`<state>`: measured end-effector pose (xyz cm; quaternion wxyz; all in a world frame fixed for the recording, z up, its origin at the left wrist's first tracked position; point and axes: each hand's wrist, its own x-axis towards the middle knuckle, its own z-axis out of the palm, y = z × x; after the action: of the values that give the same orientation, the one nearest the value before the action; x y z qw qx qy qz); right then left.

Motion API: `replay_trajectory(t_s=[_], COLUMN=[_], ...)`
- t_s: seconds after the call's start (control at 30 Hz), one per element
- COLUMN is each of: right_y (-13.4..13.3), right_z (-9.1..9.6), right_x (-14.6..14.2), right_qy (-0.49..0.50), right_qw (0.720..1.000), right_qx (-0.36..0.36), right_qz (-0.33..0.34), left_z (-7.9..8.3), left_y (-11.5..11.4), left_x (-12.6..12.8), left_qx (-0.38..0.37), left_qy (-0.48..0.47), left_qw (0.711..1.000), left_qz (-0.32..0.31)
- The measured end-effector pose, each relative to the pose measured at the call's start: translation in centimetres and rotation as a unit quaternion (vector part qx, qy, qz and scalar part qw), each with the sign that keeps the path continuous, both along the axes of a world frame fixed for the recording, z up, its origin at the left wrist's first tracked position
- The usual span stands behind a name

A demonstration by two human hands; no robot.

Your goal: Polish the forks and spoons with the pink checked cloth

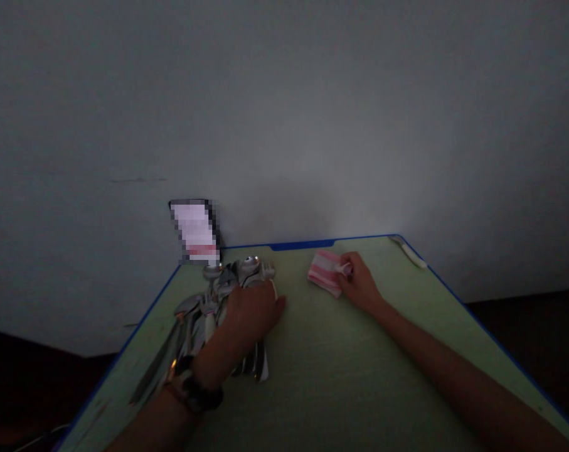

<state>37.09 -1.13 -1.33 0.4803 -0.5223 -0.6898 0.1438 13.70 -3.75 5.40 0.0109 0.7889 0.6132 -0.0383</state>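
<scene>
A pile of metal spoons (218, 285) lies at the left of a pale green table (340, 364). My left hand (251, 311) rests on top of the pile, fingers curled over the spoons; a dark watch sits on that wrist. Farther right my right hand (359, 282) is closed on the edge of a folded pink-and-white striped cloth (324, 271) lying flat on the table. The two hands are well apart. The scene is dim.
The table has a blue rim (303, 243) and stands against a plain grey wall. A blurred-out upright card (194, 231) stands at the back left corner. A small white object (411, 252) lies at the back right edge.
</scene>
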Motion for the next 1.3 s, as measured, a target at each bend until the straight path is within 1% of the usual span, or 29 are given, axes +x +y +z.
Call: replay_trajectory(t_s=[0.1,0.17,0.23,0.3,0.4,0.47,0.53,0.57,0.6,0.67,0.7,0.8,0.87,0.9,0.93,0.97,1.0,1.07,1.13,1.17,1.23,1.3], right_y=[0.1,-0.1,-0.2,-0.1,0.3,0.6,0.8,0.8,0.8,0.7,0.7,0.5,0.5,0.5,0.6,0.7,0.8,1.0,1.2,1.3,1.5,1.7], right_z=[0.1,0.3,0.5,0.5,0.3,0.2,0.3,0.3,0.4,0.6,0.7,0.6,0.5,0.4,0.4,0.4,0.5,0.7,0.9,1.1,1.3,1.3], right_x=[1.0,1.2,1.1,1.1,1.3,1.4,1.5,1.4,1.4,1.2,1.1,0.4,-0.1,-0.2,-0.3,-0.4,-0.4,-0.3,0.0,0.2,0.5,0.8], right_qy=[0.073,0.096,0.106,0.117,0.178,0.237,0.255,0.246,0.229,0.205,0.206,0.237,0.267,0.281,0.297,0.324,0.359,0.445,0.512,0.530,0.554,0.577], right_qw=[0.997,0.994,0.992,0.992,0.982,0.968,0.960,0.960,0.962,0.963,0.960,0.942,0.930,0.925,0.920,0.911,0.896,0.849,0.794,0.773,0.743,0.708], right_qx=[-0.037,-0.057,-0.062,-0.054,-0.051,-0.079,-0.112,-0.125,-0.134,-0.149,-0.158,-0.181,-0.189,-0.190,-0.190,-0.189,-0.191,-0.210,-0.245,-0.262,-0.284,-0.303], right_qz=[0.003,0.011,0.012,-0.002,-0.030,-0.011,0.030,0.048,0.062,0.089,0.106,0.153,0.168,0.170,0.171,0.172,0.176,0.194,0.219,0.230,0.247,0.273], left_z=[-0.6,-0.9,-1.0,-1.1,-1.0,-1.1,-1.3,-1.4,-1.6,-1.8,-2.0,-2.4,-2.8,-3.1,-3.3,-3.6,-3.8,-4.2,-4.3,-4.4,-4.4,-4.4], left_y=[-0.2,-0.2,0.0,0.2,0.4,0.2,-0.4,-0.8,-1.3,-2.2,-2.5,-3.1,-3.0,-2.9,-2.7,-2.6,-2.5,-2.4,-2.4,-2.5,-2.5,-2.5], left_x=[0.7,0.9,0.9,0.8,0.7,0.8,1.2,1.6,2.1,3.1,3.7,5.0,5.3,5.4,5.3,5.2,5.1,4.9,4.8,4.7,4.7,4.6], left_qx=[0.004,0.003,0.000,-0.004,-0.007,-0.005,-0.011,-0.021,-0.052,-0.132,-0.148,-0.161,-0.175,-0.183,-0.191,-0.196,-0.196,-0.193,-0.186,-0.180,-0.167,-0.175], left_qy=[-0.002,-0.005,-0.011,-0.022,-0.037,-0.059,-0.137,-0.205,-0.280,-0.412,-0.458,-0.570,-0.620,-0.630,-0.631,-0.623,-0.613,-0.596,-0.592,-0.594,-0.594,-0.585], left_qw=[1.000,1.000,1.000,1.000,0.999,0.998,0.990,0.978,0.958,0.900,0.875,0.805,0.765,0.754,0.752,0.757,0.765,0.779,0.784,0.784,0.787,0.792], left_qz=[-0.012,-0.015,-0.016,-0.017,-0.020,-0.021,-0.024,-0.024,-0.031,-0.056,-0.054,-0.020,0.007,0.018,0.026,0.030,0.031,0.021,0.008,0.005,0.009,0.004])
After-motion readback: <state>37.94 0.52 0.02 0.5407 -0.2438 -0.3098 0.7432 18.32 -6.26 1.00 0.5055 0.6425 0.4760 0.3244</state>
